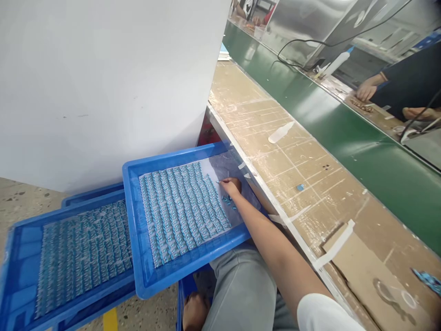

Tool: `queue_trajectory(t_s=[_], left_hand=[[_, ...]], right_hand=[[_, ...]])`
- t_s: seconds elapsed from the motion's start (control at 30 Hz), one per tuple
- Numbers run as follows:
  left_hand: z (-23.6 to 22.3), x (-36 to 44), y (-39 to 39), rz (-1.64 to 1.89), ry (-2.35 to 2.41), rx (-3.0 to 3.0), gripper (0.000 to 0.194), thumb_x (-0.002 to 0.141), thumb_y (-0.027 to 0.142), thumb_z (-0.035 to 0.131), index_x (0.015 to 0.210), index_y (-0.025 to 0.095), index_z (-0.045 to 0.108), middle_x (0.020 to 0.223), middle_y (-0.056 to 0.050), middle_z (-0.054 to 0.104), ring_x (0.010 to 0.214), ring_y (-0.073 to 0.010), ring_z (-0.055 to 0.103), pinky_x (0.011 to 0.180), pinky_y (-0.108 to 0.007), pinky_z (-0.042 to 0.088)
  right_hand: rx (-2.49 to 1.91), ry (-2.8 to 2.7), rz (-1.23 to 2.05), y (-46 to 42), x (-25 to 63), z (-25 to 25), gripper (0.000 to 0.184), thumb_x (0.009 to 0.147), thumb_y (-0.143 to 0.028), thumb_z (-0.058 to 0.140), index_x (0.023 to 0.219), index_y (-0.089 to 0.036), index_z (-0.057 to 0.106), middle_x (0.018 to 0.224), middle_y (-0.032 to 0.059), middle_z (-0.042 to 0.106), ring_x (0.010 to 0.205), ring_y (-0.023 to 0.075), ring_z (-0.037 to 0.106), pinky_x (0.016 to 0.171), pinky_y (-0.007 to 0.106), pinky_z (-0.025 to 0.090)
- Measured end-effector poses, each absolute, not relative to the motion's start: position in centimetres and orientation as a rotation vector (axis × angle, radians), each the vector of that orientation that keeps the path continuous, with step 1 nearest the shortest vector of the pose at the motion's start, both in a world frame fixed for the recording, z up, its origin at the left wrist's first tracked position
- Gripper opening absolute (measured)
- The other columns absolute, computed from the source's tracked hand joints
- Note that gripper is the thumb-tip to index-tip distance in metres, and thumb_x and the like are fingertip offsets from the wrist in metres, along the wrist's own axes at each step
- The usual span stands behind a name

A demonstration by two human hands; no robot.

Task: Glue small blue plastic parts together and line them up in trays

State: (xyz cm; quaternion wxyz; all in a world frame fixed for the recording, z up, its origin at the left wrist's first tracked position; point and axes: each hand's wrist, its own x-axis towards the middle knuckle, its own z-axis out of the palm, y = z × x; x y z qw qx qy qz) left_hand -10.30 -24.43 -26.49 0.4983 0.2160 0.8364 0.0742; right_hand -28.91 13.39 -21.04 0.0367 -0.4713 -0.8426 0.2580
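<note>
My right hand (pixel 230 185) reaches over a blue plastic tray (pixel 172 156), its fingertips pinched on a small blue piece (pixel 218 182). White sheeting in the tray carries close rows of small blue-and-white pieces (pixel 179 207). Several loose blue pieces (pixel 227 200) lie beside my hand, on the dark grey part of the tray's bottom. What these small pieces are, I cannot tell. My left hand cannot be made out; bare skin low in the frame looks like a foot (pixel 196 312).
A second blue tray (pixel 20 262) with similar rows stands lower left. A white panel (pixel 103 82) rises behind. To the right run a worktable (pixel 262 119) and a green conveyor belt (pixel 303 110). A co-worker's hand (pixel 367 89) is beyond the belt.
</note>
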Motion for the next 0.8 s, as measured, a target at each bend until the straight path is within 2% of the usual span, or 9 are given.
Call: queue_trajectory(t_s=[0.13, 0.23, 0.43, 0.6, 0.8], left_hand=[[-26.4, -10.3, -24.4, 0.164, 2.024, 0.510, 0.034, 0.081, 0.025, 0.036, 0.089, 0.024, 0.070, 0.101, -0.009, 0.071, 0.100, -0.0242, 0.063, 0.092, -0.037, 0.041], [-26.3, -10.3, -24.2, 0.159, 2.024, 0.503, 0.036, 0.079, 0.024, 0.036, 0.088, 0.026, 0.070, 0.101, -0.008, 0.071, 0.102, -0.0246, 0.062, 0.093, -0.037, 0.041], [-26.1, -10.4, -24.1, 0.161, 2.018, 0.498, 0.039, 0.079, 0.023, 0.032, 0.089, 0.025, 0.070, 0.102, -0.008, 0.071, 0.103, -0.0243, 0.061, 0.096, -0.036, 0.040], [-26.4, -10.6, -24.3, 0.162, 1.984, 0.507, 0.038, 0.078, 0.024, 0.035, 0.095, 0.027, 0.069, 0.106, -0.008, 0.070, 0.107, -0.0250, 0.060, 0.097, -0.037, 0.040], [-26.5, -10.6, -24.2, 0.149, 1.970, 0.503, 0.039, 0.080, 0.025, 0.034, 0.097, 0.025, 0.069, 0.108, -0.010, 0.069, 0.107, -0.0246, 0.060, 0.099, -0.037, 0.038]], right_hand=[[-1.459, -2.499, 0.857, 14.2, -30.7, -21.2, 0.024, 0.075, -0.037, 0.065, 0.087, -0.017, 0.072, 0.081, 0.0060, 0.073, 0.074, 0.0191, 0.069, 0.067, 0.024, 0.051], [-1.396, -2.480, 0.870, 14.3, -32.8, -20.8, 0.025, 0.075, -0.036, 0.064, 0.090, -0.017, 0.071, 0.087, 0.0065, 0.073, 0.079, 0.0190, 0.069, 0.070, 0.024, 0.051], [-1.226, -2.588, 0.928, 13.7, -36.7, -20.3, 0.018, 0.072, -0.025, 0.066, 0.088, -0.018, 0.070, 0.084, 0.0033, 0.072, 0.074, 0.0136, 0.068, 0.070, 0.019, 0.050], [-1.179, -2.707, 0.884, 13.4, -37.6, -19.7, 0.016, 0.069, -0.020, 0.068, 0.085, -0.019, 0.072, 0.084, 0.0034, 0.072, 0.081, 0.0154, 0.067, 0.076, 0.020, 0.048], [-1.205, -2.779, 0.812, 13.3, -37.7, -19.7, 0.020, 0.070, -0.028, 0.069, 0.088, -0.019, 0.073, 0.092, 0.0060, 0.072, 0.090, 0.0188, 0.066, 0.081, 0.022, 0.047]])
